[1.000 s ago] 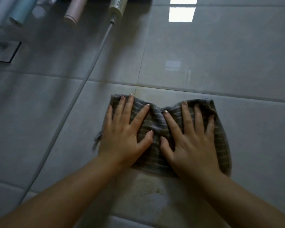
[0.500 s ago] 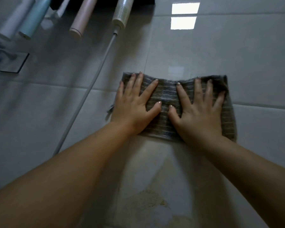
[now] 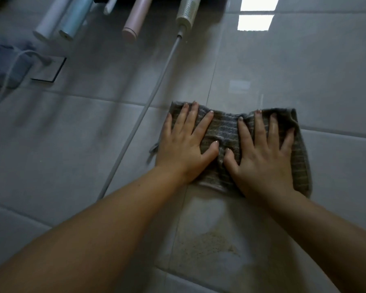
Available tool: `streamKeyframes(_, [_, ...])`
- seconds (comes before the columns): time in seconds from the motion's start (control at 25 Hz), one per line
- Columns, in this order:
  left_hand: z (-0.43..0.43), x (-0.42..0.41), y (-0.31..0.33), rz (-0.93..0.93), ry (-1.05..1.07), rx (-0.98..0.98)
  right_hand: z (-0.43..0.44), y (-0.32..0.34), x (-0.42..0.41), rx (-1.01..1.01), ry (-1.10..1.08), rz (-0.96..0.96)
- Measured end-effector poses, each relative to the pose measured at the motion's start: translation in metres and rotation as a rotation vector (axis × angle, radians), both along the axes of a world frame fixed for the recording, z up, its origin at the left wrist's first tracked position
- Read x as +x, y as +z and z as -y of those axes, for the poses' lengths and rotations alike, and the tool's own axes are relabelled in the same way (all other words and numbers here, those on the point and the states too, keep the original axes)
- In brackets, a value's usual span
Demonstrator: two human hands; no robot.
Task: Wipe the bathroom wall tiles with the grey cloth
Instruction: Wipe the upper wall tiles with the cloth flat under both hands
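Centre right of the frame: grey cloth (image 3: 226, 132), faintly striped, spread flat against the wall tiles (image 3: 304, 70). Covers part of a horizontal grout line.

On the cloth's left half: left hand (image 3: 184, 144), palm down. Presses the fabric to the tile with fingers (image 3: 201, 125) straight and fanned, no curl and no pinch. On the right half: right hand (image 3: 264, 157), likewise palm down, fingers (image 3: 260, 127) straight, spread and flat on the cloth. Thumbs near each other at the middle of the cloth but apart, with a bunched ridge of fabric between. Top edge of the cloth visible just past the fingertips; right edge free beyond the right hand's little finger; a small corner poking out left of the left hand. Both forearms bare, entering from the lower corners of the frame.

Lower centre, below the cloth: a brownish speckled patch (image 3: 209, 244) on the tile (dirt or reflection, cannot tell).

Left of the left hand: white cable (image 3: 148, 111), slanting from behind the left forearm up to a white perforated handle (image 3: 187, 11) at top centre. Along the top edge, left of that handle: pink cylinder (image 3: 134, 20), pale blue cylinder (image 3: 74, 20), white cylinder (image 3: 49, 22), side by side.

Upper left: a flat dark-edged plate (image 3: 49, 70) on the tile, and just beside it, at the frame's left edge, something blue and blurred (image 3: 0, 66) with a pale cord.

Upper right: a bright rectangular reflection (image 3: 256, 20) on the glossy tile.
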State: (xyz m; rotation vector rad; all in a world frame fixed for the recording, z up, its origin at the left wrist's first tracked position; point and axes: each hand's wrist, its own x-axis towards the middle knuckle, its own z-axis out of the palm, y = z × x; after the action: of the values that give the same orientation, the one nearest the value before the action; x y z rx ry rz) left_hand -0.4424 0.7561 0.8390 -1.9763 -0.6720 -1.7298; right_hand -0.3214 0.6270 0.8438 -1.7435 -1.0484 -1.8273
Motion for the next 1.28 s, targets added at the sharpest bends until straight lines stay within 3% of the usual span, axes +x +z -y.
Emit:
streamKeyframes(0.24, [0.005, 0.008, -0.06, -0.049, -0.039, 0.049, 0.016, -0.052, 0.014, -0.102, -0.042, 0.08])
streamKeyframes(0.48, [0.005, 0.003, -0.004, -0.01, -0.027, 0.03, 0.014, -0.001, 0.001, -0.063, -0.003, -0.079])
streamKeyframes(1.0, [0.018, 0.012, -0.187, 0.004, -0.025, 0.043, 0.028, -0.173, 0.017, -0.121, 0.053, 0.064])
streamKeyframes(1.28, [0.088, 0.073, -0.178, -0.059, -0.069, 0.118, 0.099, -0.176, 0.079, -0.034, 0.019, 0.024])
